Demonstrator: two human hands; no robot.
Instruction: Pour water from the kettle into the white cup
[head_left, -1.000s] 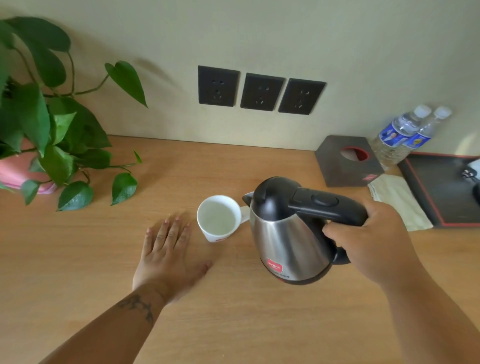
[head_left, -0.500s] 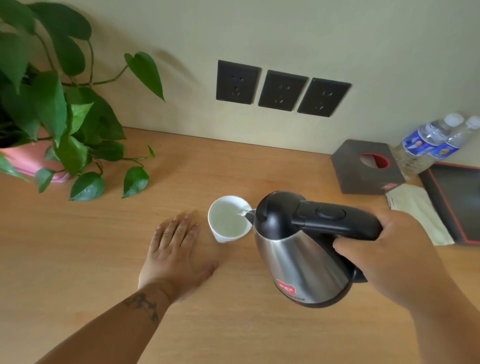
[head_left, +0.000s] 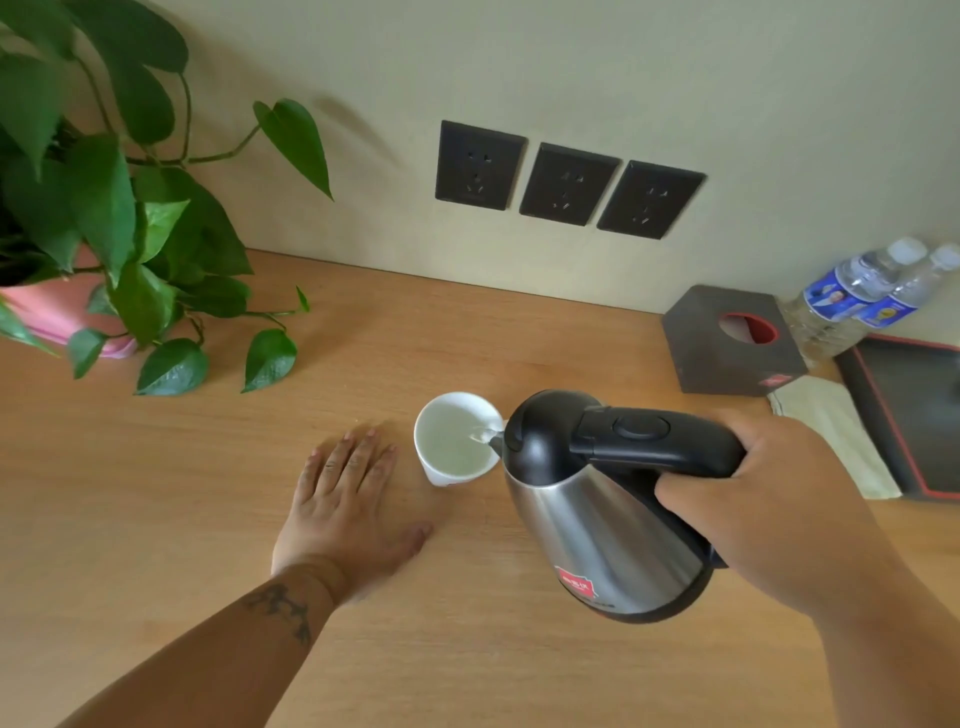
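A steel kettle (head_left: 597, 530) with a black lid and handle hangs tilted to the left above the wooden desk (head_left: 156, 493). My right hand (head_left: 763, 499) grips its black handle. Its spout sits over the right rim of the white cup (head_left: 447, 475), and a thin stream of water runs into the cup, which holds water. The cup stands upright in the middle of the desk. My left hand (head_left: 348, 504) lies flat on the desk just left of the cup, fingers spread, not touching it.
A leafy plant in a pink pot (head_left: 47, 312) fills the far left. Three dark wall sockets (head_left: 566, 182) sit behind. At the right stand a dark tissue box (head_left: 727, 338), two water bottles (head_left: 862, 296), a folded cloth (head_left: 831, 431) and a black tray (head_left: 914, 415).
The kettle has tipped further left, bringing its spout over the cup rim, and water now streams in. My left hand has stayed flat beside the cup.
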